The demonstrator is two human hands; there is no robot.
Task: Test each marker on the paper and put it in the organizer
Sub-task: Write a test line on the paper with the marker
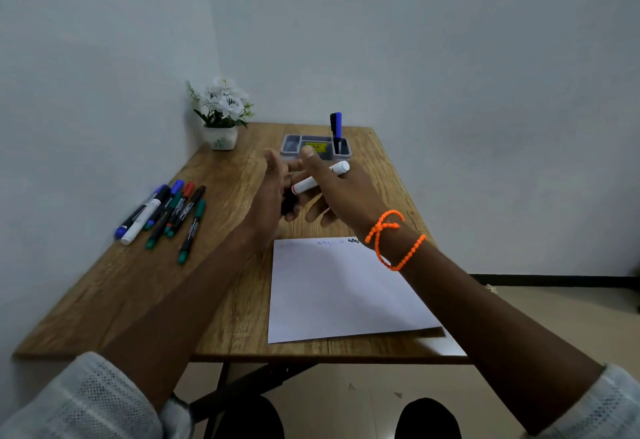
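My right hand [341,196] holds a white-barrelled marker [320,177] above the table, between the paper and the organizer. My left hand [273,193] is raised close beside it, fingers partly extended, with a dark object, perhaps a cap [289,204], against its palm; the grip is blurred. The white paper [339,293] lies in front of me with a few scribbles along its far edge [337,241]. The grey organizer [313,149] stands at the back of the table with one blue marker [336,130] upright in its right compartment. Several capped markers [166,213] lie in a loose pile at the left.
A white pot of white flowers [221,113] stands in the back left corner by the wall. The wooden table [138,286] has its right edge close to the paper. My knees show below the front edge.
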